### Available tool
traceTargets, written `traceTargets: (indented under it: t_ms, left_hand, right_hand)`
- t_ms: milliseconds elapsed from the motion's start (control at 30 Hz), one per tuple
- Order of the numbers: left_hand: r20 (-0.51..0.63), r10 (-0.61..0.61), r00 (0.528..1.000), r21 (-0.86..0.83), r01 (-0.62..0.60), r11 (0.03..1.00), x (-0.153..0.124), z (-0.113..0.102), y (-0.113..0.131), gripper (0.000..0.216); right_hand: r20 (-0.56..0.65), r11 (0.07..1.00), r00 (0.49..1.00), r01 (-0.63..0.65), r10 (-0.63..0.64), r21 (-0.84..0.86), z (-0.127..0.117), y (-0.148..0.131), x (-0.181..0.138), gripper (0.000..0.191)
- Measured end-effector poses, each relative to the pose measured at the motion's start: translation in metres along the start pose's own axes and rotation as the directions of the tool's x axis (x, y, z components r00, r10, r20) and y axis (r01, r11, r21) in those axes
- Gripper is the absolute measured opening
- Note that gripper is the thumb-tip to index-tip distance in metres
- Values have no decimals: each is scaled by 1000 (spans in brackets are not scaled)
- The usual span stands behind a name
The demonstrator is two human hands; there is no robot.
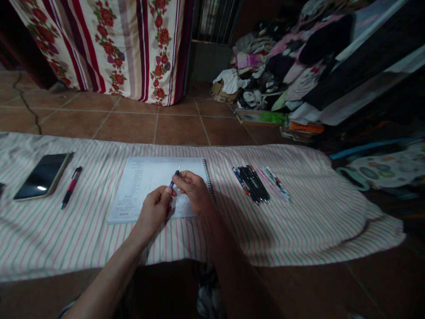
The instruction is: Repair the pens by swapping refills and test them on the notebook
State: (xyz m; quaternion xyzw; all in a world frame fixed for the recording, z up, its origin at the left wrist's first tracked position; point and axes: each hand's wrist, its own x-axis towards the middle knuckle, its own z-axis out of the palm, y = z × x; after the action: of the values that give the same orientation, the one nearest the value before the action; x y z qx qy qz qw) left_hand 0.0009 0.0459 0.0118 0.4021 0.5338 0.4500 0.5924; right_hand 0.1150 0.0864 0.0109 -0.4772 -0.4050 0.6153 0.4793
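Note:
Over the spiral notebook [133, 186], both my hands are closed on one slim pen [171, 183] with a purplish barrel and a pale metal tip pointing away from me. My left hand [158, 201] pinches its lower end between thumb and fingers. Higher up, near the tip, my right hand [191, 188] grips it with the fingertips. The notebook lies open to a page with printed text, its black coil along the right side. To the left of it rests a red and black pen [71, 188]. Several pens [254, 184] lie in a row at the right.
A dark-screened phone [42, 176] lies at the left on the striped cloth [299, 217]. Beyond the cloth's far edge is the tiled floor [177, 128], with a flowered curtain [133, 48] behind it. Clothes [252, 60] and a cardboard box [222, 93] are heaped at the back right.

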Motion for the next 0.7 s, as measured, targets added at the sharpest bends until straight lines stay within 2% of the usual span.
traceTargets:
  t_ms: [233,367,533,700]
  left_hand:
    - [-5,-5,1000,-19,5,1000,0,0,1,37]
    - [-38,12,999,13,-12,1000,0,0,0,37]
    - [-13,8,1000,18,-7,1000,1,1,-3,39]
    - [-9,-6,1000,11,6,1000,2,1,-3,38]
  right_hand:
    - [87,998,996,-13,9,54,-1,-2,-1,29]
    - [61,1000,998,-25,24,16,1,-2,-1,32]
    - [-9,1000,1000,-5,5,-20,1,1,1,26]
    - [4,1000,1000,-5,5,-1,0,-1,0,23]
